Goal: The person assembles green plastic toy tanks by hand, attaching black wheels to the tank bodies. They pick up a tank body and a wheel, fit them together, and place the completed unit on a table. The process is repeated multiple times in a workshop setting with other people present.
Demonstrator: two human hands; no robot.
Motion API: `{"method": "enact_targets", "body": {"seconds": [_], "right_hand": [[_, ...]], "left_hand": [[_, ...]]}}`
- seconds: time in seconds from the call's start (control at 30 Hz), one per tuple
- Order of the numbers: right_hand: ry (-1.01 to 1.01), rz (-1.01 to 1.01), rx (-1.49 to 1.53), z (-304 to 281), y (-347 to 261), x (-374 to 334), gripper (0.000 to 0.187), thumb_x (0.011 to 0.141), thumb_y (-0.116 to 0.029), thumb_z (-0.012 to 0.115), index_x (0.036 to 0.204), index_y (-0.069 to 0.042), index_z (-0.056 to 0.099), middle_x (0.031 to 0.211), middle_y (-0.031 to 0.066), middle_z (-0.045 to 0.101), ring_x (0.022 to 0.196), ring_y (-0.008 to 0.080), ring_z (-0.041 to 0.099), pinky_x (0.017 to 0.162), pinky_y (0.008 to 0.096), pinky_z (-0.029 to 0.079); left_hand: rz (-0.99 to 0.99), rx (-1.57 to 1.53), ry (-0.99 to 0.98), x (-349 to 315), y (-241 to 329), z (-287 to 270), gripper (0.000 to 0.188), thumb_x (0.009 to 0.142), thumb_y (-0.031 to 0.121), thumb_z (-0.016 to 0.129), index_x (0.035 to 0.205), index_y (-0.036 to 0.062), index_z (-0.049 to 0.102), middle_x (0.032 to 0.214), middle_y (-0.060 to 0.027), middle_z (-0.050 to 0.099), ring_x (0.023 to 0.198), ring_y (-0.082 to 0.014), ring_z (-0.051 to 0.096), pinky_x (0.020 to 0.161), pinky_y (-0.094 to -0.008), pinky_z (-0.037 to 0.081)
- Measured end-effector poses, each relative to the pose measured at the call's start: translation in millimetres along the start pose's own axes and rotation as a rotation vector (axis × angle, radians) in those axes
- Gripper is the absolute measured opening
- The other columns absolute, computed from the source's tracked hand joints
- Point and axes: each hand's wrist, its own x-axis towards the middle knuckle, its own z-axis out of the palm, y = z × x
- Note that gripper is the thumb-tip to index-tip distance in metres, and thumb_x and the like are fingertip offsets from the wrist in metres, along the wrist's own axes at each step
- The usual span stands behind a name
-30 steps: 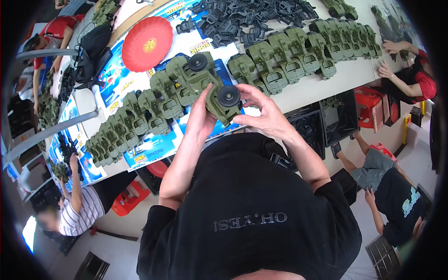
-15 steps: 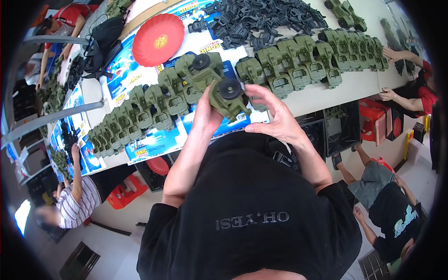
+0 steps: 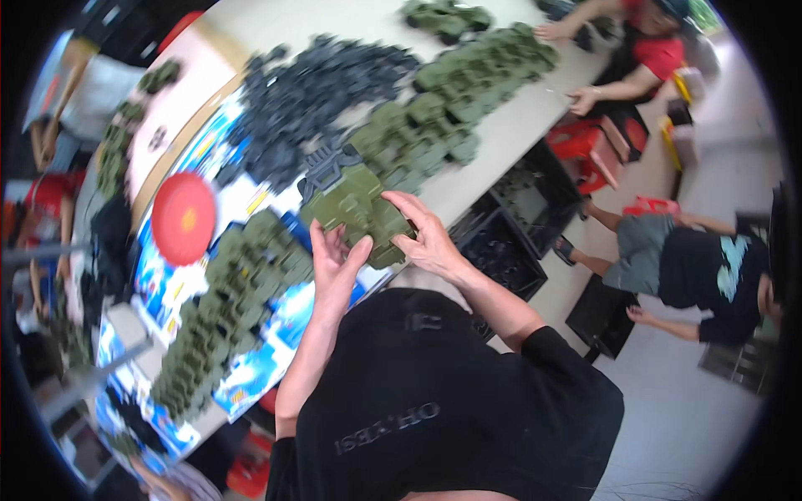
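Both hands hold a green plastic toy vehicle body point(image 3: 361, 200) over the table's near edge. My left hand point(image 3: 336, 265) is closed on its near left side, the thumb on top. My right hand point(image 3: 430, 242) grips the near right side, fingers lying on its upper face. At the vehicle's far end is a dark grey slotted plastic part point(image 3: 327, 169); whether it is fixed on or just behind cannot be made out. No wheels show from this side. Beyond lies a heap of dark grey plastic parts point(image 3: 322, 83).
Rows of similar green vehicle bodies stand to the left point(image 3: 225, 309) and right point(image 3: 426, 125). A red plate point(image 3: 184, 219) lies left of the heap. Black crates point(image 3: 501, 246) sit below the table edge. Other people work around the table; one person point(image 3: 693, 267) is at the right.
The view has swung round. The vehicle has been turned over, so its wheel no longer shows and a dark part appears at its far end. My right hand has closed on it.
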Motion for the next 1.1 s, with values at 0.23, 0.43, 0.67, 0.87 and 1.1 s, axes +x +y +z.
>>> {"method": "enact_targets", "body": {"seconds": [0.23,0.43,0.67,0.87,1.1], "right_hand": [[0.634,0.127,0.063,-185,73,7,0.042,0.080,-0.004,0.059,0.121,-0.002,0.051,0.110,0.0067,0.059,0.100,0.0140,0.056,0.085,0.0271,0.046],[0.964,0.314,0.341,-374,174,25,0.039,0.078,-0.001,0.057,0.117,0.000,0.057,0.101,0.0096,0.063,0.086,0.0160,0.062,0.076,0.0290,0.051],[1.015,0.355,0.506,-493,202,68,0.026,0.082,-0.006,0.057,0.107,0.000,0.061,0.087,0.0082,0.062,0.072,0.0187,0.063,0.061,0.0340,0.053],[1.191,0.468,0.514,-469,259,79,0.031,0.080,-0.014,0.056,0.109,-0.003,0.056,0.091,0.0085,0.062,0.079,0.0212,0.064,0.064,0.0381,0.055],[1.093,0.539,0.345,-361,267,54,0.033,0.081,-0.014,0.059,0.111,-0.001,0.061,0.090,0.0066,0.064,0.076,0.0135,0.061,0.067,0.0268,0.049]], "left_hand": [[-0.076,0.322,-0.273,57,-13,73,0.067,0.084,0.012,0.062,0.140,0.0071,0.025,0.137,-0.0172,0.037,0.124,-0.0238,0.042,0.094,-0.0329,0.036],[-0.353,0.382,-0.089,66,-38,54,0.041,0.088,0.013,0.058,0.126,0.0011,0.046,0.117,-0.0133,0.056,0.108,-0.0187,0.054,0.093,-0.0297,0.041],[-0.414,0.497,0.012,71,-51,30,0.031,0.089,0.014,0.059,0.117,0.0015,0.054,0.103,-0.0062,0.062,0.094,-0.0108,0.057,0.084,-0.0243,0.044],[-0.357,0.681,0.072,77,-49,34,0.029,0.089,0.012,0.058,0.115,-0.0006,0.055,0.098,-0.0062,0.063,0.087,-0.0092,0.057,0.078,-0.0227,0.044],[-0.415,0.663,0.003,90,-48,48,0.030,0.089,0.012,0.058,0.116,-0.0003,0.054,0.098,-0.0069,0.062,0.087,-0.0100,0.056,0.078,-0.0230,0.044]]}}
